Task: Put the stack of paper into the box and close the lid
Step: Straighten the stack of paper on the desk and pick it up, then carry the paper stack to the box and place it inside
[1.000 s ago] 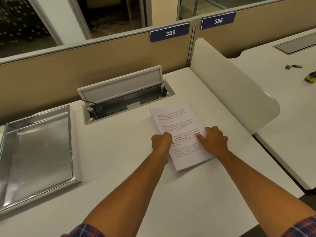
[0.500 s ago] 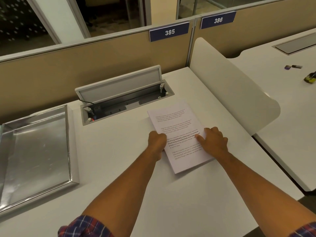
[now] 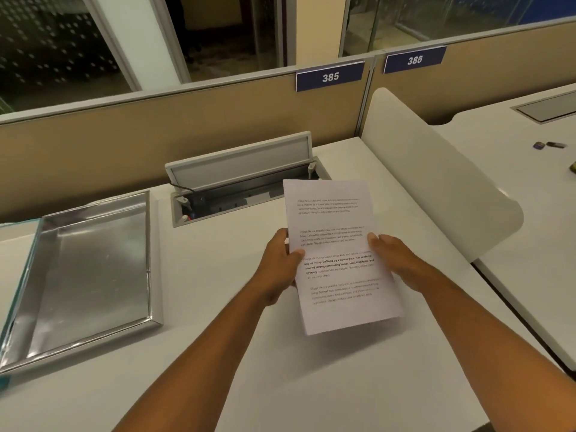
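A stack of white printed paper [image 3: 335,213] is held up off the white desk, tilted toward me. My left hand [image 3: 280,263] grips its left edge with the thumb on top. My right hand [image 3: 392,257] grips its right edge, fingers under the sheets. The box [image 3: 93,269] is a shallow tray with a shiny silver lining lying open on the desk at the left, well apart from the paper. A teal-edged flap [image 3: 18,275] runs along its left side and is cut off by the frame.
An open cable hatch [image 3: 243,188] with a raised grey cover sits in the desk behind the paper. A white curved divider [image 3: 436,188] stands at the right. Beige partition panels with signs 385 and 386 close off the back. Small items lie on the neighbouring desk [image 3: 548,145].
The paper lay flat on the desk under both hands; now both hands have lifted it off the desk and turned it nearly straight. The view has shifted right.
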A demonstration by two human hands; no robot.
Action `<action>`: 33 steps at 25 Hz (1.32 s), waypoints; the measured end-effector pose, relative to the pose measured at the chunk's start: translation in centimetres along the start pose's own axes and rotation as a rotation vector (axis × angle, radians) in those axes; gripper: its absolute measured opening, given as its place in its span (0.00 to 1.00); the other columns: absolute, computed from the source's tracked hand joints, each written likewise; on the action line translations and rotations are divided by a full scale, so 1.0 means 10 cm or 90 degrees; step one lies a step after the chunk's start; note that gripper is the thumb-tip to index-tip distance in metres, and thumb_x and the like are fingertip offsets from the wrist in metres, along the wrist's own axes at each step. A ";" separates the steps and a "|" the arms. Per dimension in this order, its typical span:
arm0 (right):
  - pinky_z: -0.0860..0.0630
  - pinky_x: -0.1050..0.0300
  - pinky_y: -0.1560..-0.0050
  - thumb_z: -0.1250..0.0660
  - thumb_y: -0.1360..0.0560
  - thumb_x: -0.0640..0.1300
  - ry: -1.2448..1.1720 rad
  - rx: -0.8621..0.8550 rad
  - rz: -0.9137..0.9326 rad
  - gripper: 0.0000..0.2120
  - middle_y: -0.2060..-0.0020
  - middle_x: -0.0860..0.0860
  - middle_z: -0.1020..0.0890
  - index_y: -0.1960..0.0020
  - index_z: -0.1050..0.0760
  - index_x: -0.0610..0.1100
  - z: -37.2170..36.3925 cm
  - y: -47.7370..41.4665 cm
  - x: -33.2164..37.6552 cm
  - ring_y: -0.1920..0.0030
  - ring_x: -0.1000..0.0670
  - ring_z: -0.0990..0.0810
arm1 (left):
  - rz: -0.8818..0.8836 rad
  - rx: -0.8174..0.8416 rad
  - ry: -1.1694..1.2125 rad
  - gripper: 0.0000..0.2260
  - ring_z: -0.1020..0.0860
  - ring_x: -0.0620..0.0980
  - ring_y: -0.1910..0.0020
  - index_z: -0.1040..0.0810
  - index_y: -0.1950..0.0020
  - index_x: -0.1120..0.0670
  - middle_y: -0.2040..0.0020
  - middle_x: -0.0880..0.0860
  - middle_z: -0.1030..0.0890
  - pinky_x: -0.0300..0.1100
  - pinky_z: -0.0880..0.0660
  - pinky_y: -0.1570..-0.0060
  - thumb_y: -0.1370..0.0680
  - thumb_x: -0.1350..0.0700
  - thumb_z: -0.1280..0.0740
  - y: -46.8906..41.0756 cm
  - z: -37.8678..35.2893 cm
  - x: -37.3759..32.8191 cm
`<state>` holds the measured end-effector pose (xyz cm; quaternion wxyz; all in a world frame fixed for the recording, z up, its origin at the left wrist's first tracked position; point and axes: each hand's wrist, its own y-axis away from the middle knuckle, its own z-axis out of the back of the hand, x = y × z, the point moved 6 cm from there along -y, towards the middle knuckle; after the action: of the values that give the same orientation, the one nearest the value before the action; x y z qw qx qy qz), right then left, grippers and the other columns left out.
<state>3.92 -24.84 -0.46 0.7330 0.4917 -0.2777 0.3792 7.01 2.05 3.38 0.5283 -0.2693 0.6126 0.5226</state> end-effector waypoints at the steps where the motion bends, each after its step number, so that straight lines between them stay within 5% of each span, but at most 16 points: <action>1: 0.23 0.41 0.31 0.43 0.14 0.57 -0.051 0.054 0.015 0.24 0.37 0.47 0.15 0.34 0.23 0.40 -0.09 0.08 0.08 0.38 0.44 0.16 | -0.003 -0.002 0.000 0.17 0.13 0.52 0.46 0.31 0.28 0.46 0.36 0.47 0.18 0.47 0.13 0.60 0.15 0.57 0.36 0.11 0.12 0.00; 5: 0.17 0.39 0.38 0.41 0.14 0.51 -0.060 0.101 0.097 0.14 0.44 0.48 0.12 0.39 0.20 0.44 -0.51 0.44 0.45 0.45 0.45 0.12 | -0.014 -0.067 -0.035 0.17 0.14 0.52 0.44 0.31 0.26 0.45 0.34 0.46 0.19 0.46 0.13 0.58 0.15 0.55 0.35 0.53 0.64 0.04; 12: 0.16 0.44 0.47 0.41 0.15 0.51 -0.015 -0.030 0.305 0.11 0.46 0.52 0.16 0.38 0.26 0.47 -1.37 1.10 0.71 0.46 0.49 0.15 | -0.190 -0.288 -0.153 0.15 0.19 0.38 0.42 0.29 0.35 0.44 0.41 0.39 0.21 0.34 0.16 0.56 0.15 0.62 0.40 1.39 1.34 0.20; 14: 0.15 0.50 0.49 0.41 0.16 0.54 -0.024 -0.022 0.362 0.13 0.46 0.58 0.16 0.36 0.27 0.50 -1.58 1.26 0.70 0.47 0.55 0.15 | -0.238 -0.322 -0.128 0.20 0.21 0.35 0.40 0.29 0.34 0.42 0.42 0.37 0.21 0.31 0.17 0.48 0.16 0.67 0.40 1.63 1.47 0.28; 17: 0.15 0.58 0.51 0.42 0.17 0.57 -0.032 -0.004 0.410 0.11 0.46 0.65 0.17 0.38 0.27 0.57 -1.83 1.41 0.64 0.44 0.58 0.16 | -0.279 -0.361 -0.087 0.24 0.21 0.36 0.41 0.28 0.34 0.41 0.45 0.30 0.21 0.26 0.20 0.53 0.18 0.70 0.41 1.90 1.60 0.42; 25: 0.14 0.46 0.46 0.42 0.16 0.56 -0.027 0.023 0.435 0.07 0.44 0.66 0.18 0.40 0.29 0.65 -2.15 1.52 0.46 0.41 0.56 0.17 | -0.287 -0.396 -0.053 0.28 0.19 0.39 0.43 0.30 0.33 0.37 0.46 0.30 0.18 0.26 0.22 0.51 0.20 0.69 0.40 2.18 1.67 0.75; 28: 0.15 0.45 0.42 0.41 0.17 0.58 -0.033 0.029 0.427 0.08 0.43 0.67 0.18 0.41 0.30 0.71 -2.14 1.57 0.44 0.40 0.58 0.18 | -0.288 -0.376 -0.058 0.34 0.19 0.37 0.42 0.30 0.35 0.29 0.44 0.31 0.18 0.27 0.22 0.50 0.19 0.72 0.39 2.19 1.68 0.75; 30: 0.16 0.49 0.40 0.38 0.20 0.65 -0.041 0.039 0.432 0.12 0.40 0.66 0.18 0.37 0.32 0.73 -2.12 1.63 0.51 0.38 0.58 0.18 | -0.287 -0.365 -0.029 0.30 0.19 0.39 0.39 0.29 0.35 0.27 0.42 0.33 0.18 0.32 0.21 0.45 0.18 0.65 0.34 2.19 1.71 0.74; 33: 0.17 0.61 0.42 0.37 0.23 0.71 -0.088 0.022 0.490 0.26 0.35 0.64 0.20 0.27 0.36 0.69 -2.05 1.79 0.77 0.34 0.55 0.20 | -0.322 -0.373 0.039 0.22 0.18 0.46 0.37 0.27 0.28 0.40 0.39 0.42 0.16 0.36 0.18 0.44 0.21 0.52 0.28 2.21 1.77 0.60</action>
<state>-5.89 0.49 7.22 0.5085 0.3880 -0.4841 0.5971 -7.79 26.61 7.54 0.5225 -0.5671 0.3673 0.5201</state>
